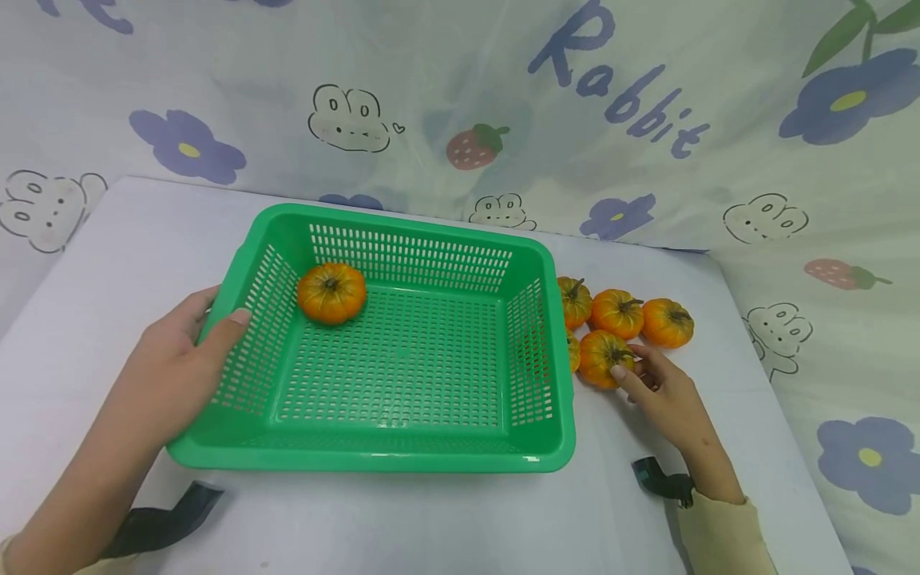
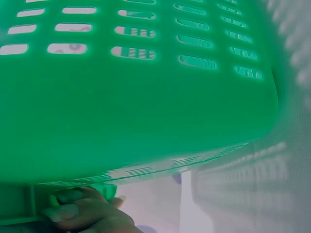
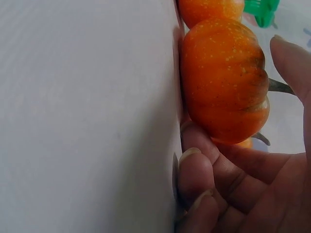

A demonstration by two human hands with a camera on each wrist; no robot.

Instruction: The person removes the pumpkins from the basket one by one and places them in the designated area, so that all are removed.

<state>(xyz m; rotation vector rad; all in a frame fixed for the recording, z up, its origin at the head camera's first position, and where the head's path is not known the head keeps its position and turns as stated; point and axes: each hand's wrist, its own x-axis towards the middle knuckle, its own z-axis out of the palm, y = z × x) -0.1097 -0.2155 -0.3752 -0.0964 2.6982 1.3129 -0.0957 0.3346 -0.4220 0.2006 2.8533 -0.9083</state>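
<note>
A green plastic basket (image 1: 391,459) with slotted walls stands tilted toward me, one small orange pumpkin (image 1: 331,293) inside at its back left. My left hand (image 1: 176,359) grips the left rim, thumb over the edge and fingers outside; the left wrist view shows the basket's slotted wall (image 2: 131,107) and part of that hand (image 2: 92,213). To the right of the basket my right hand (image 1: 664,391) is at another pumpkin (image 1: 602,359), with its thumb over the front and fingers at the side. In the right wrist view, fingertips touch this pumpkin (image 3: 223,80) low down near the tabletop.
Several more pumpkins cluster right of the basket, among them a far-right pumpkin (image 1: 667,323) and a middle one (image 1: 616,314); the basket partly hides others. A white cloth (image 1: 431,527) covers the table. Behind it hangs a printed curtain (image 1: 431,88).
</note>
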